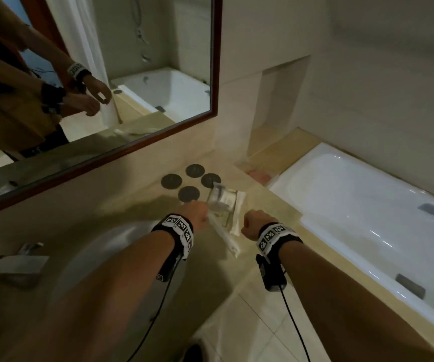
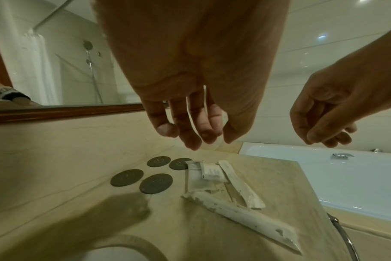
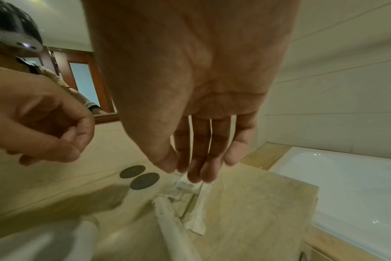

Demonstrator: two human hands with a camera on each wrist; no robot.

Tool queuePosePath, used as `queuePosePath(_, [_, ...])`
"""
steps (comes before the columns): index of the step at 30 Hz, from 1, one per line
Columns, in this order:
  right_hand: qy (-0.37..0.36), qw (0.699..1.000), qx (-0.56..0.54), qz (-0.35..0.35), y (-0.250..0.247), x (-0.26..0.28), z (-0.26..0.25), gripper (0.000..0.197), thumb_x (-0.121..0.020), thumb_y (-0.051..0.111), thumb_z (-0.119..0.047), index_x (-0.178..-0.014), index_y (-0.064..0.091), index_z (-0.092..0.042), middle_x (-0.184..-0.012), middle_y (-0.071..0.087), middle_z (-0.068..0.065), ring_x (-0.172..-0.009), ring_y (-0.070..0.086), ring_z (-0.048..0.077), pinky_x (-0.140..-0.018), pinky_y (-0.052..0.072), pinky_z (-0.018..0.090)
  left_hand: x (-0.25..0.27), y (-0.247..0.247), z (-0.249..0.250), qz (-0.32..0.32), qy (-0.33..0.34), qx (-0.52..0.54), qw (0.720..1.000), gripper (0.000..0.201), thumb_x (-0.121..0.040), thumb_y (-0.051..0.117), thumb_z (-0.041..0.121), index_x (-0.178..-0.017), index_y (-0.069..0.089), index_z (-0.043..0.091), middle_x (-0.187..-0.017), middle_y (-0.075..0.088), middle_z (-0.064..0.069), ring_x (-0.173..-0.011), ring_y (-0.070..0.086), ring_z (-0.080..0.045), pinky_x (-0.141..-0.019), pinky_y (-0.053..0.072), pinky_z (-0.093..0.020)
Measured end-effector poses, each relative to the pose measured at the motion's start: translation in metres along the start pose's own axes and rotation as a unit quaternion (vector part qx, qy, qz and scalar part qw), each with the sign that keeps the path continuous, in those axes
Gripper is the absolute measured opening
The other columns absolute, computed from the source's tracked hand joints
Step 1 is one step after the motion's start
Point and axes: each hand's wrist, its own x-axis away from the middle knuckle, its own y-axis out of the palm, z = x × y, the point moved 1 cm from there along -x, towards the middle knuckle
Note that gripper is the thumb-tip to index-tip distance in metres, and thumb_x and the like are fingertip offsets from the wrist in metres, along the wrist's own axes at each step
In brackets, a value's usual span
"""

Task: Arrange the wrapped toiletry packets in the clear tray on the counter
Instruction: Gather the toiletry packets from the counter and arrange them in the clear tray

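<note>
Both hands hover empty, fingers loosely relaxed: left hand (image 1: 194, 213), right hand (image 1: 255, 222). The long white wrapped packet (image 2: 241, 214) juts out at the clear rectangular plastic tray's (image 1: 222, 205) six o'clock on the beige table (image 2: 277, 178); pinch its middle and lay it parallel inside.

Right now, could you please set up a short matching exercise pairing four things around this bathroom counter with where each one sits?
Things:
1. four dark round coasters
2. long white wrapped packet
3. white bathtub
4. sink basin

Places:
A. beyond the counter's right end, lower down
B. lying slantwise across the near edge of the clear tray
C. clustered on the counter beside the tray, toward the mirror
D. set in the counter under the left forearm

Pairs: 1-C, 2-B, 3-A, 4-D
</note>
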Motion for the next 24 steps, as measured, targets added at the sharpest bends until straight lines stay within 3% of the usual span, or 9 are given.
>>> queuePosePath(11, [0.029,0.998,0.011,-0.049,0.02,-0.053,0.0,0.031,-0.09,0.054,-0.034,-0.111,0.055,-0.012,-0.113,0.058,0.01,-0.1,0.06,0.032,-0.084,0.048,0.038,-0.061,0.036,-0.023,-0.047,-0.002,0.027,0.999,0.015,-0.086,0.053,0.017,-0.1,0.058,0.013,-0.106,0.063,-0.011,-0.095,0.062,-0.032,-0.079,0.051,-0.039])
queuePosePath(16, [0.012,0.997,0.012,-0.074,0.025,-0.089,0.002,0.025,-0.09,0.054,-0.031,-0.108,0.056,-0.013,-0.111,0.06,0.009,-0.096,0.062,0.03,-0.077,0.049,0.035,-0.092,0.049,-0.02,-0.078,-0.021,0.045,0.996,0.02,-0.092,0.049,0.024,-0.107,0.059,0.016,-0.107,0.063,-0.011,-0.099,0.061,-0.031,-0.081,0.049,-0.037])
queuePosePath(24, [-0.057,0.993,-0.02,-0.1,0.037,-0.153,0.019,0.043,-0.095,0.049,-0.027,-0.138,0.043,-0.024,-0.135,0.053,0.008,-0.114,0.058,0.031,-0.089,0.05,0.038,-0.149,0.082,0.002,-0.125,-0.067,0.097,0.985,0.035,-0.095,0.049,0.03,-0.127,0.055,0.016,-0.134,0.053,-0.007,-0.122,0.052,-0.027,-0.103,0.043,-0.039])
